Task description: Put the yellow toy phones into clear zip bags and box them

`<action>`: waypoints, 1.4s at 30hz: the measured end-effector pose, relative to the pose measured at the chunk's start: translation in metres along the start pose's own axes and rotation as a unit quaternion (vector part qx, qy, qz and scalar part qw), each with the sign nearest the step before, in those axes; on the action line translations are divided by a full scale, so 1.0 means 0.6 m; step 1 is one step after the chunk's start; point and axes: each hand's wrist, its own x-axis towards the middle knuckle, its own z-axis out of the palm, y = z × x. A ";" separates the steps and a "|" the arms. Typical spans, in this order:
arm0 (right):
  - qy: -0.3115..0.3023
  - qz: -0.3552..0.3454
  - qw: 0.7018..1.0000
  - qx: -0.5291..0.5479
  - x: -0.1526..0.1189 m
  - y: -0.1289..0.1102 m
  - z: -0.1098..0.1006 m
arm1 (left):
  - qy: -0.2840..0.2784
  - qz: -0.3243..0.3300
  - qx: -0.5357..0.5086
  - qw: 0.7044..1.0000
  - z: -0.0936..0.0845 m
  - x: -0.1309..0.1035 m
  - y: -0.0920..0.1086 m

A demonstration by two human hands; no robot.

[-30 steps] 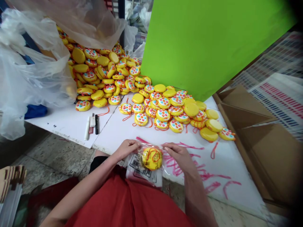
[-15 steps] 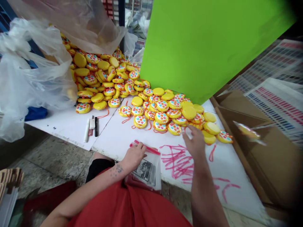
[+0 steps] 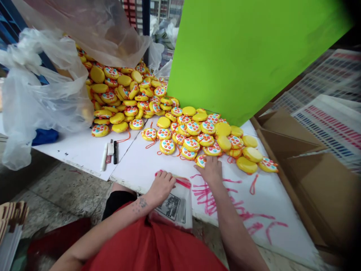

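Note:
My left hand (image 3: pixel 161 185) is closed on the top edge of a clear zip bag (image 3: pixel 183 203) with a pink zip strip and a dark printed panel. The bag hangs over the table's front edge against the red clothing. At the front of a loose heap of yellow toys (image 3: pixel 192 144), my right hand (image 3: pixel 213 170) has its fingers curled over one yellow turtle-like toy (image 3: pixel 200 160) with coloured dots on white. Part of that toy is hidden under the fingers. Orange cord loops trail from several toys.
A bigger pile of the toys (image 3: pixel 124 90) spills from a plastic sack (image 3: pixel 56 90) at the left. Markers (image 3: pixel 114 152) lie at the front left. A green panel (image 3: pixel 239 56) stands behind, and an open cardboard box (image 3: pixel 318 188) adjoins the table (image 3: pixel 270 199) at the right.
My right hand has moved left and closed over a toy at the heap's front. A small wrapped packet seen in the air above the box has gone from sight. My left hand stays at the bag.

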 end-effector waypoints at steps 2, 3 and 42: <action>0.009 -0.035 0.999 0.005 0.000 0.003 -0.003 | 0.028 0.019 -0.038 0.999 0.006 -0.005 -0.001; 0.013 -0.047 0.999 0.012 0.000 0.006 -0.005 | 0.041 0.023 -0.058 0.997 0.008 -0.008 -0.003; -0.094 -0.082 0.911 0.394 -0.100 -0.095 -0.063 | 0.127 -0.040 -0.152 0.979 0.004 -0.017 -0.016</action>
